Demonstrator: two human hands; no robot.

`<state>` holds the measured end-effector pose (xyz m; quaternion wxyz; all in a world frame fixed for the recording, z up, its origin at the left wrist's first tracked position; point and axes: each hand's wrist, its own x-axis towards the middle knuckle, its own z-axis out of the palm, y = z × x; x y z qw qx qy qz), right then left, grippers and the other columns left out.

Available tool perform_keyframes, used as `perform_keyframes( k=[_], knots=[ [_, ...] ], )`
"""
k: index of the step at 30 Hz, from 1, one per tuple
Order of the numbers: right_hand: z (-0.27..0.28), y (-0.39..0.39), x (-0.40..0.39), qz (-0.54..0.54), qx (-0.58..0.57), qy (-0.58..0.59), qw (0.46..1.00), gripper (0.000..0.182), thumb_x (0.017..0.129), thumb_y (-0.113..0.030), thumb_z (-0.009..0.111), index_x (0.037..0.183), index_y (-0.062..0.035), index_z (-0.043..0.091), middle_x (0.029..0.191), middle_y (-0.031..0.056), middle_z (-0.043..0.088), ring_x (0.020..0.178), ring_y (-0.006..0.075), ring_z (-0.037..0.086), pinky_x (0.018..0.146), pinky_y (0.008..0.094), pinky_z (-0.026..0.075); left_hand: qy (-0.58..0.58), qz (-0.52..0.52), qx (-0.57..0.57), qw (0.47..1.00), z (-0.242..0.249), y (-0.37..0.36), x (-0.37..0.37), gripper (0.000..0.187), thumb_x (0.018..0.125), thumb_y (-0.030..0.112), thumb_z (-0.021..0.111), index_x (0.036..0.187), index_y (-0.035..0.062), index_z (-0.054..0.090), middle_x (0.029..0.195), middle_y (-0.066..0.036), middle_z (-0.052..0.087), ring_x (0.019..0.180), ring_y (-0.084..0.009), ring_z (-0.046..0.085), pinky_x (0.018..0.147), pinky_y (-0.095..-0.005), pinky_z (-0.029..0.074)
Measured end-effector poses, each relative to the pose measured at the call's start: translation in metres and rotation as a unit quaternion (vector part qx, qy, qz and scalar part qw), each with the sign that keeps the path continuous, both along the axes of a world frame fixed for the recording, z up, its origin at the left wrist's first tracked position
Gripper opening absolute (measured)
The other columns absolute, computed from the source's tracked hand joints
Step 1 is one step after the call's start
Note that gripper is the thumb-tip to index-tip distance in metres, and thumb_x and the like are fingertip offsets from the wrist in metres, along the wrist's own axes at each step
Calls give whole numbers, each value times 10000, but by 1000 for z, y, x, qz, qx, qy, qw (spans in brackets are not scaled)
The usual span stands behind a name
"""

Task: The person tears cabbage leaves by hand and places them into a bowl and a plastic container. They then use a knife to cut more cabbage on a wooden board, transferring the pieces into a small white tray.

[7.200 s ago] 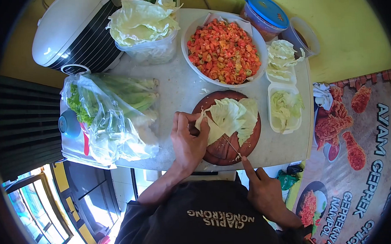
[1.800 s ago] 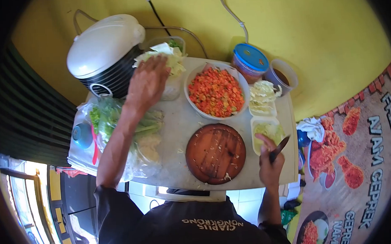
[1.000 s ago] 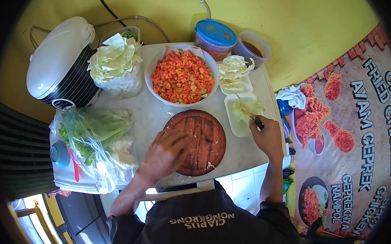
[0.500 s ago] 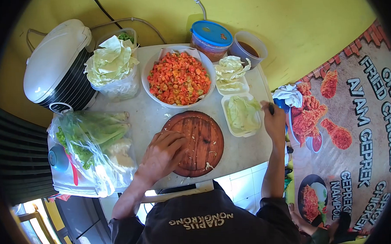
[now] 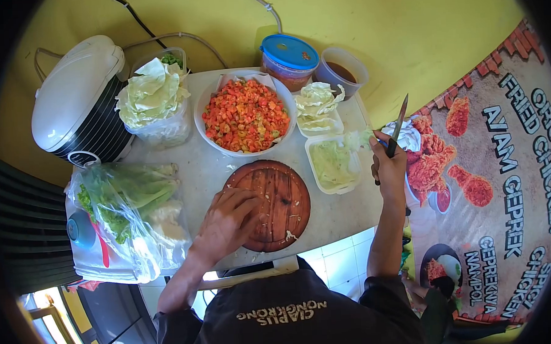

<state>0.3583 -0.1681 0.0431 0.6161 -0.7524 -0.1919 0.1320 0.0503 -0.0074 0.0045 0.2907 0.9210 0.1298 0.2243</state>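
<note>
My right hand (image 5: 388, 158) is closed round a knife (image 5: 396, 131) with a black handle, its blade pointing up and away. The fingertips of this hand touch a pale cabbage leaf (image 5: 359, 139) at the right edge of a white foam box (image 5: 312, 170). More cabbage (image 5: 331, 160) lies inside that box. My left hand (image 5: 228, 217) rests over the left edge of the round wooden cutting board (image 5: 283, 202), fingers bent loosely and holding nothing I can see. Small pale scraps are scattered on the board.
Behind the board stands a white bowl (image 5: 201, 127) of chopped red and orange vegetables. A blue-lidded tub (image 5: 290, 53) and a cup of brown sauce (image 5: 351, 76) are at the back. At left are a rice cooker (image 5: 78, 97), a cabbage container (image 5: 166, 130) and bagged lettuce (image 5: 135, 196).
My right hand has turned, so the knife blade now shows pointing upward. A cabbage leaf at the box's right edge has lifted with the fingertips. My left hand stays on the board.
</note>
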Motion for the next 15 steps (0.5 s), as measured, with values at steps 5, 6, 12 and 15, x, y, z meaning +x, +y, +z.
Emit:
perform_keyframes(
  k=[5,6,12,15],
  knots=[
    [10,2,-28,131,62,162,976,326,935,-162,698,1185,33,621,537,-80,395,393,8,304,359,218,231,-59,18,-125,990,10,-12,12,410,851,184,762,1205,15,643,1213,-177,639,1116,-363,611,996,-434,481],
    [10,5,-36,139,61,164,975,326,935,-162,698,1185,33,621,537,-80,395,393,8,304,359,218,231,-85,13,-157,984,14,-14,16,417,875,210,751,1216,4,627,1230,-192,629,1121,-381,607,980,-434,495],
    [5,20,-82,314,-2,219,924,349,952,-160,675,1249,9,605,535,-75,393,386,22,306,365,215,249,-109,-30,-303,946,15,-12,38,376,922,169,707,1245,-2,617,1131,-162,675,1028,-245,653,898,-350,510],
    [0,27,-91,311,17,256,915,341,973,-172,649,1269,-9,606,548,-79,412,396,16,310,377,213,240,-50,6,-402,914,-2,-5,35,318,932,130,689,1215,-8,639,1061,-144,696,927,-181,658,841,-312,513]
  ],
)
